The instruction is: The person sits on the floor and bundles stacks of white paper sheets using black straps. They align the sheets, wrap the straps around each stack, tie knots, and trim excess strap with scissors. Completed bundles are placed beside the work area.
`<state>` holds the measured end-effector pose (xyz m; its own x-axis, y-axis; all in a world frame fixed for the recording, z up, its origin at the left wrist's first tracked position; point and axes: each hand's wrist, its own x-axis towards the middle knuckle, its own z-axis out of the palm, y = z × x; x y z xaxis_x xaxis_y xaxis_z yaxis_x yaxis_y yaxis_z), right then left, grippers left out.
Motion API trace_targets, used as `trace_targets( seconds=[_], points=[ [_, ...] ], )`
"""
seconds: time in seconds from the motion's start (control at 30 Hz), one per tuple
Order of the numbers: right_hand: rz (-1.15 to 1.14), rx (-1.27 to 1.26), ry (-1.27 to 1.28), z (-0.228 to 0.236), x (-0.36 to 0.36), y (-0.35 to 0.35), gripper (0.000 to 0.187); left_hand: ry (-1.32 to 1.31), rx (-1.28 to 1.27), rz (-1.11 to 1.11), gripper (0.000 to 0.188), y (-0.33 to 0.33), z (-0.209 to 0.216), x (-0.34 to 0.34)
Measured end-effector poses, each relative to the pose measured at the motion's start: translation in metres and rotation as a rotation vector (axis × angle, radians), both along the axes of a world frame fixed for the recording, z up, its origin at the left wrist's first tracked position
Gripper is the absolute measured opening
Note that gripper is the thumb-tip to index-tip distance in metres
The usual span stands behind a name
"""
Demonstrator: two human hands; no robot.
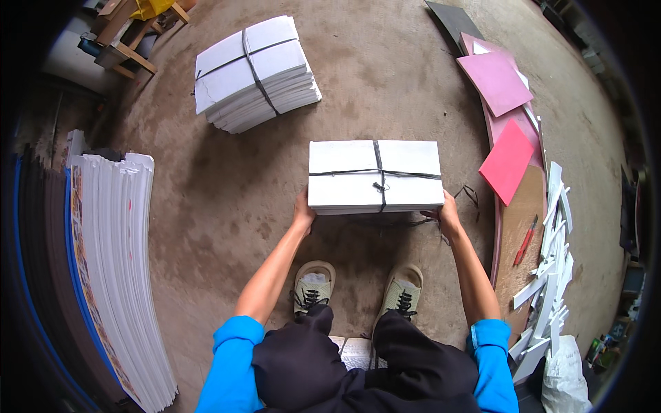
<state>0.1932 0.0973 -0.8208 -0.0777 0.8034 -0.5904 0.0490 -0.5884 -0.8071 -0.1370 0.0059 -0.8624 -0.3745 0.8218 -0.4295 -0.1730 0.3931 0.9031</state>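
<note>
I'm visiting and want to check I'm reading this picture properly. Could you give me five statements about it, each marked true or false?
1. The left hand and right hand are at opposite ends of the nearer white bundle. True.
2. The farther white bundle is untied. False: dark straps cross it.
3. The red-handled knife lies on the brown board. True.
4. The person's sleeves are yellow. False: they are blue.
5. White strips lie to the person's right. True.

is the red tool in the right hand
No, the red tool lies on the brown board, while the right hand is at the tied white bundle.
</note>
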Motion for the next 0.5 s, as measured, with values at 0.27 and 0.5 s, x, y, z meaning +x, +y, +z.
trace_targets(
  seconds=[0.27, 0.5],
  points=[
    [0.213, -0.125, 0.04, 0.045, 0.019, 0.085, 0.044, -0.043, -0.466, -0.414, 0.035, 0.107, 0.092, -0.049],
    [0.411, 0.382, -0.613, 0.018, 0.018, 0.097, 0.035, 0.199, -0.185, -0.321, 0.03, 0.092, 0.052, -0.068]
  ],
)
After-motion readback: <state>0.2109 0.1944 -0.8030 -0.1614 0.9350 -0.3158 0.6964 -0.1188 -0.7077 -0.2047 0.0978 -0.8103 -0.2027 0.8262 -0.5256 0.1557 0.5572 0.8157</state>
